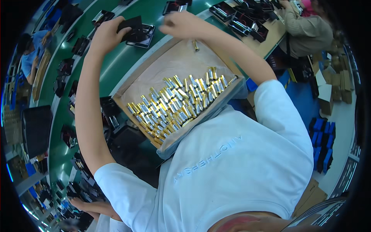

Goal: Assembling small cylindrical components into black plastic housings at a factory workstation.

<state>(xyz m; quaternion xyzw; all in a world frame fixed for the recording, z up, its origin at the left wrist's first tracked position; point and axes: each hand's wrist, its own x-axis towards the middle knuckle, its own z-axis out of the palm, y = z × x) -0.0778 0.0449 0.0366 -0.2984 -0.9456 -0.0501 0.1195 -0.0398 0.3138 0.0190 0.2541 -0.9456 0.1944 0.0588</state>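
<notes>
My left hand [109,34] is closed on a thin black flap [133,25], pinched between thumb and fingers. The flap stands over a small black box with a silvery rim [145,40], which rests on the green surface; whether the two are joined is hard to see. To the right of that box my right hand [178,24] hovers with curled, motion-smeared fingers, and what they hold, if anything, cannot be made out. Between my arms and against my body sits an open cardboard carton [133,79] with many gold-and-silver batteries [170,104] heaped on its near side. One battery [196,45] lies apart at its far end.
A curved green conveyor [116,63] runs along the far and left sides, carrying several black boxes [80,45]. More black boxes [241,23] crowd a table at the upper right, near a person in a beige top [309,31]. Another person in blue [33,52] sits across on the left.
</notes>
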